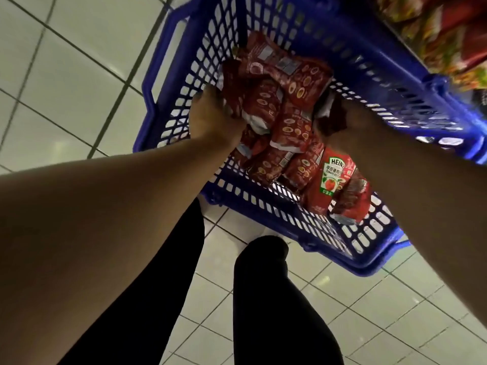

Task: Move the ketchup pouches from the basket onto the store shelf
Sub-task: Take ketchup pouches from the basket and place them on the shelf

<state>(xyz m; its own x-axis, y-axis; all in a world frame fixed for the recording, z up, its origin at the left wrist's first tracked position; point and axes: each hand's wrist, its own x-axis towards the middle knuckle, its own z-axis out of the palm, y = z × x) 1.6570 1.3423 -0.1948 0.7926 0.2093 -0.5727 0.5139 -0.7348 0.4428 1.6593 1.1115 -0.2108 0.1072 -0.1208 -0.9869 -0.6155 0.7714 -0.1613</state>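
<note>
Fingers of the left hand (pixel 210 119) and right hand (pixel 340 127) are curled around a bunch of ketchup pouches (pixel 284 101), clamped from both sides above the basket (pixel 168 83), probably so several are lifted together.

Both arms are bare all the way up, with no sleeves showing. The left hand (pixel 210 119) has no glove, and I see no ring or watch on it. The right hand (pixel 340 127) is bare too, though part of it is hidden. Both wrists look plain, with no bands. The legs (pixel 276 299) are covered in black trousers that fit close. The cloth is smooth and dark, with no pattern or pockets that I can see. The feet are hidden from view.
</note>
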